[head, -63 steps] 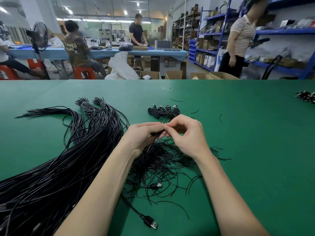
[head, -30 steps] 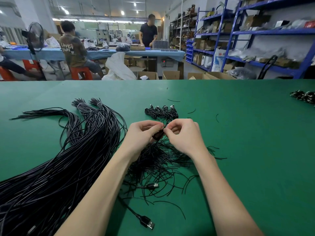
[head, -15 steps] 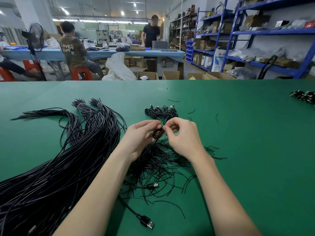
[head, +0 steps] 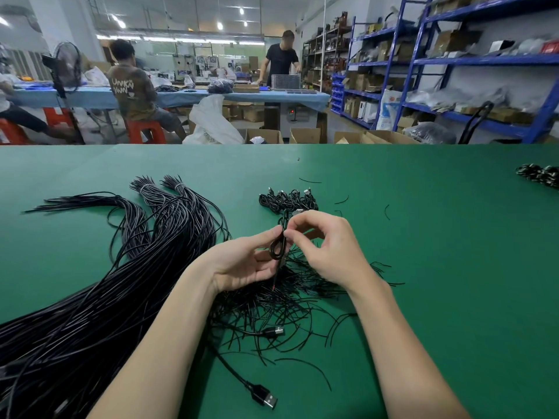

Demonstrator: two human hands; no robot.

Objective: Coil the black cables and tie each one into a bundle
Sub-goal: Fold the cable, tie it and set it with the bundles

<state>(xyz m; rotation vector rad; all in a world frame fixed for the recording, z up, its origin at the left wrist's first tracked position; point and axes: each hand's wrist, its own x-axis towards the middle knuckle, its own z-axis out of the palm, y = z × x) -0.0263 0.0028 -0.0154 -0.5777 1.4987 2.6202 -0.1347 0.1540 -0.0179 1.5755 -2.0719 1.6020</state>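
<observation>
left hand (head: pixel 242 264) and right hand (head: pixel 326 249) both pinch the top of a small coiled cable (head: pixel 276 249), fingers narrow, prob keeping the loops from springing apart for tying

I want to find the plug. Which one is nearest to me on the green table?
Start at the green table and look along its near edge, between the two forearms. The plug lies there, black with a silver metal tip, on a single cable. A second plug sits farther away, among the thin black ties.
</observation>
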